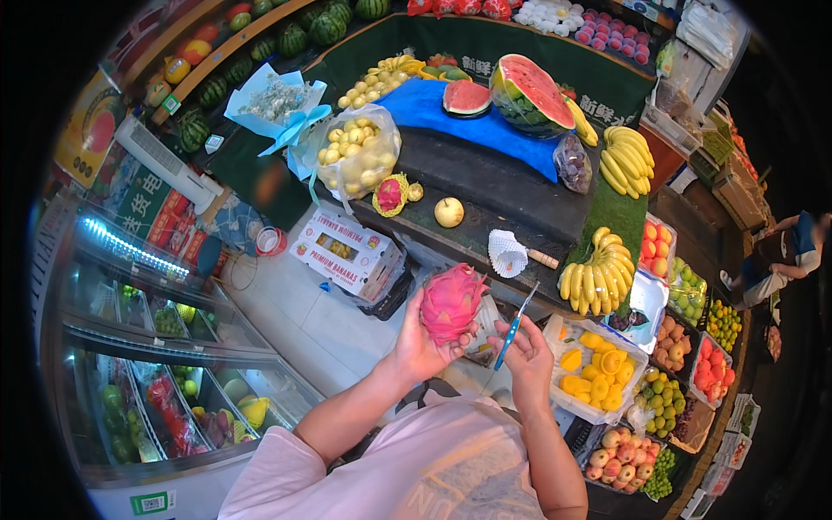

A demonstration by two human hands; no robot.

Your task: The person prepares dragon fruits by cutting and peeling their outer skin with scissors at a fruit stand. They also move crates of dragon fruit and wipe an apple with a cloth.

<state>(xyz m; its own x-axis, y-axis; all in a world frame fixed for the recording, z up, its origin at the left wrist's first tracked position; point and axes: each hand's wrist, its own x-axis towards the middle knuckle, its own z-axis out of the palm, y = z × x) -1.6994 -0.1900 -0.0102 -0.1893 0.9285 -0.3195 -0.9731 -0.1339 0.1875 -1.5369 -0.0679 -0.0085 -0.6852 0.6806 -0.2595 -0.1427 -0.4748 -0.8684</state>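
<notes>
My left hand (416, 341) is closed around the lower left side of a pink dragon fruit (452, 302), held up in front of my chest. Between the fingers of my right hand (530, 361) is a slim blue-handled tool (509, 339), its thin metal end pointing up and to the right, apart from the fruit. On the dark counter (422, 240) beyond them lie a white foam net sleeve (506, 253) and a wooden handle (543, 259) whose other end is hidden. A round yellow pear (449, 212) and a dragon fruit in a yellow net (390, 195) lie further left.
Bananas (598, 273) hang over the counter's right end. A crate of peeled yellow fruit (595, 377) stands right of my right hand. A banana carton (348, 250) sits on the floor at left, near a glass display fridge (175, 364). A person (783, 260) is at far right.
</notes>
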